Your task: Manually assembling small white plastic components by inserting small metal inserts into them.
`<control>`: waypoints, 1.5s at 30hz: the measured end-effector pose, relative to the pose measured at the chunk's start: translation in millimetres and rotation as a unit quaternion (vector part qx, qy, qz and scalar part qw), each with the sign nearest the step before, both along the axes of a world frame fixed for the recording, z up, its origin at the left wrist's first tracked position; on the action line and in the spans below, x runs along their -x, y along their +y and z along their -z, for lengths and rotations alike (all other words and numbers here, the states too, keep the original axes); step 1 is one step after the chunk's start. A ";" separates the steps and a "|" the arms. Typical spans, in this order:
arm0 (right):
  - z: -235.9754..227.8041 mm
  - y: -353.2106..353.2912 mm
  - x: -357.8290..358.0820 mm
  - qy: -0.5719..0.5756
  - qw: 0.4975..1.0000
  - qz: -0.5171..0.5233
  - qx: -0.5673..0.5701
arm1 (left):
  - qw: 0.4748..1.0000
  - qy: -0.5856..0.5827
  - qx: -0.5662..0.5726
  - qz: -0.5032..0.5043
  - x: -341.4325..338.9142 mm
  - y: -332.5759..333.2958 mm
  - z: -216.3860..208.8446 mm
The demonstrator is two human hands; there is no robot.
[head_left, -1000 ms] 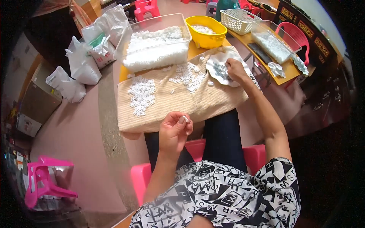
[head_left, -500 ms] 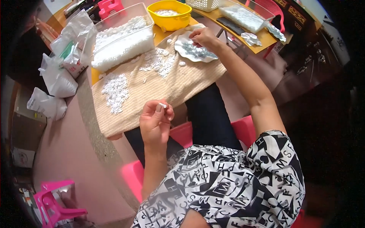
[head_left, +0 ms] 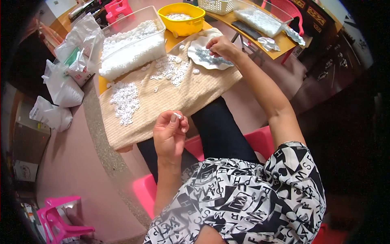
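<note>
My left hand [head_left: 170, 132] is raised in front of the near edge of the towel [head_left: 162, 110], pinching a small white plastic piece [head_left: 177, 116] between thumb and forefinger. Over the white scalloped plate [head_left: 196, 45] my right hand [head_left: 222, 47] has its fingertips drawn together; whatever they hold is too small to make out. Small grey pieces [head_left: 209, 57] lie heaped on that plate. Loose white plastic pieces with holes form one pile [head_left: 124, 101] at the towel's left and a looser scatter [head_left: 172, 71] toward its middle.
Behind the towel stand a clear bin [head_left: 134, 61] of white pieces and a yellow basin [head_left: 185, 27]. A second table [head_left: 280, 48] at the far right carries another clear bin [head_left: 264, 24]. White bags [head_left: 65, 87] and a pink stool [head_left: 61, 219] are on the left.
My right hand has shifted slightly nearer over the plate, still with fingers together. The left hand keeps its pinch on the white piece. The whole view has tilted a little.
</note>
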State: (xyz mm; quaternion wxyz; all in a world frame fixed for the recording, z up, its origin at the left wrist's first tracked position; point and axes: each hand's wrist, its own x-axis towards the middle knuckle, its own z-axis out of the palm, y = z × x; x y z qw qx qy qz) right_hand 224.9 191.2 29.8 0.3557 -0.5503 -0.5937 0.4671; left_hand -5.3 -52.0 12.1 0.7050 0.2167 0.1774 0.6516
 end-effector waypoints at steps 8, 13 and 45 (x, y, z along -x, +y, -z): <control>2.7 -6.3 -1.4 0.005 1.000 -0.014 0.011 | 1.000 -0.005 0.027 -0.004 -4.2 -3.7 3.1; -13.7 -56.0 11.4 0.207 0.972 -0.107 0.020 | 0.999 0.003 0.035 -0.014 -7.1 -1.0 2.4; -2.2 -213.3 69.3 0.274 0.948 -0.164 -0.002 | 0.969 0.211 -0.006 -0.128 -30.2 -13.9 -1.0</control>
